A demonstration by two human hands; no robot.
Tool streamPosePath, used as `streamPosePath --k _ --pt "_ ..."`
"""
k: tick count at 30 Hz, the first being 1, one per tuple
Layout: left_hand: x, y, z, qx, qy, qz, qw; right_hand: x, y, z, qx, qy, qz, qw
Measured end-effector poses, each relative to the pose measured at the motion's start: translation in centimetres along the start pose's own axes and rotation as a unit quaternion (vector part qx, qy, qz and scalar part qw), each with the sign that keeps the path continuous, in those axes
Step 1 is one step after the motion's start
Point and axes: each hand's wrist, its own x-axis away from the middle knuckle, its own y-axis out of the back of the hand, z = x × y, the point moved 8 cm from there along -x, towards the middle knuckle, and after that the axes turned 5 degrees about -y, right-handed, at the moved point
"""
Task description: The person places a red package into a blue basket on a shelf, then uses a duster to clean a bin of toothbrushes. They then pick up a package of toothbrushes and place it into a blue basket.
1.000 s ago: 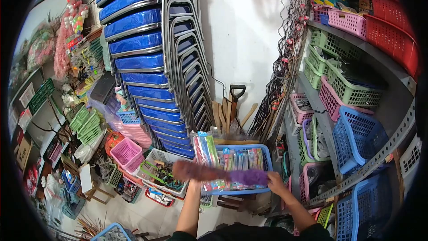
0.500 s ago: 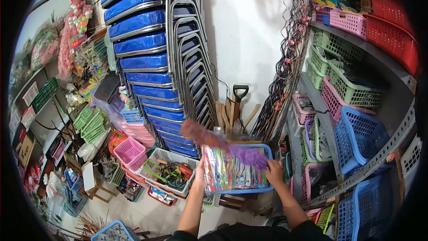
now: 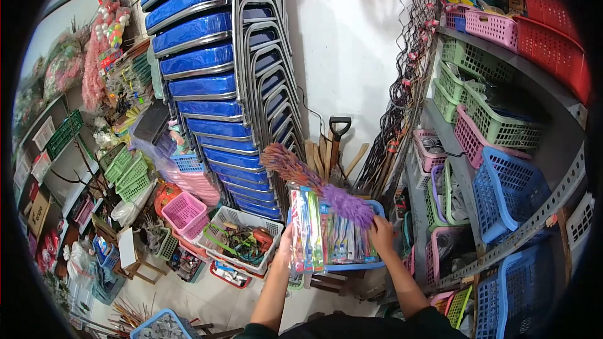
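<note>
Now, fluffy purple-and-brown duster (image 3: 348,204): over blue plastic basket (image 3: 355,267); brown tip higher than before, toward 10 o'clock
Right hand (image 3: 381,236): grasping duster's purple end
Left hand (image 3: 286,248): gripping clear-wrapped colourful packets (image 3: 304,229), 9 o'clock edge

- bare left hand (image 3: 286,250): held out in front, left of centre; pointing away from the wearer; closed in a grip, with part of the fingers hidden from view.
- bare left forearm (image 3: 272,294): angled upward and slightly inward, roughly in line with the hand.
- dark fabric left sleeve (image 3: 259,331): pushed back, short of the wrist.
- bare right hand (image 3: 382,240): at about the same height, well apart from the left; curled shut in a grip.
- bare right forearm (image 3: 405,284): slanted upward and inward from lower right.
- dark fabric right sleeve (image 3: 438,324): likewise back along the arm.
- dark-clothed torso (image 3: 339,328): at bottom centre, between both sleeves.
</note>
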Motion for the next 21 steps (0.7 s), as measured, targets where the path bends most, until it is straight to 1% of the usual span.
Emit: streamPosePath --k 1,3,4,6,7,8,9,10,12,13,14,15,16,17,18,19,20,21 --pt "0.4 -0.3 -0.8 -0.013 -0.019 -0.003 1.000 0.3 0.1 -0.1 -0.001 0.001 0.000 1.000" --pt "0.9 -0.3 -1.7 -0.025 -0.038 -0.007 0.999 2.5 -0.4 -0.7 0.005 0.040 0.074 0.996" --pt "0.8 -0.4 -2.5 0.023 -0.073 0.017 0.997 4.0 -0.1 -1.4 0.004 0.041 0.076 0.996" --pt "0.7 -0.2 -4.2 0.120 -0.142 0.065 0.980 7.2 -0.5 -0.7 0.014 0.177 0.153 0.972" --pt "0.9 -0.5 -3.8 0.118 -0.085 0.124 0.982 7.4 0.0 0.0 0.014 0.179 0.154 0.972" --pt "1.8 -1.8 -3.6 0.114 -0.028 0.184 0.976 7.7 0.3 1.2 0.044 0.186 0.178 0.965" --pt "2.1 -2.1 -3.5 0.103 -0.035 0.157 0.982 8.1 0.1 1.8 0.074 0.192 0.203 0.957" --pt "2.3 -2.5 -3.2 0.068 -0.018 0.127 0.989 7.9 -0.3 1.7 0.075 0.190 0.203 0.958" --pt "-2.4 4.1 -0.8 -0.062 -0.037 0.264 0.962 6.2 -1.9 -0.7 0.058 0.089 0.175 0.979" --pt "-3.7 7.2 1.1 -0.030 0.052 0.052 0.997 5.6 -3.3 -1.2 0.059 0.088 0.174 0.979" --pt "1.8 -0.1 -1.0 -0.074 0.010 0.002 0.997 4.6 -4.5 -2.7 0.033 0.028 0.146 0.988" --pt "0.3 1.4 0.0 -0.061 0.005 0.006 0.998 3.9 -5.3 -3.7 0.006 -0.031 0.119 0.992" --pt "-1.1 2.9 1.0 -0.048 0.001 0.010 0.999 3.6 -6.1 -3.3 0.006 -0.033 0.117 0.993" --pt "-0.8 2.1 1.0 -0.051 0.002 0.011 0.999 3.1 -6.7 -2.9 0.019 -0.050 0.101 0.993" --pt "-0.5 1.4 1.0 -0.017 -0.008 0.002 1.000 2.8 -7.1 -2.6 0.033 -0.068 0.086 0.993" --pt "-0.1 1.1 1.1 0.016 -0.017 -0.008 1.000 3.0 -8.1 -2.5 0.051 -0.085 0.114 0.988" --pt "-0.3 1.6 1.3 0.015 -0.014 -0.009 1.000 3.6 -9.5 -3.8 0.052 -0.088 0.115 0.988" --pt "-0.4 1.8 1.4 0.004 -0.011 0.016 1.000 4.4 -11.4 -5.1 0.098 -0.107 0.143 0.979"
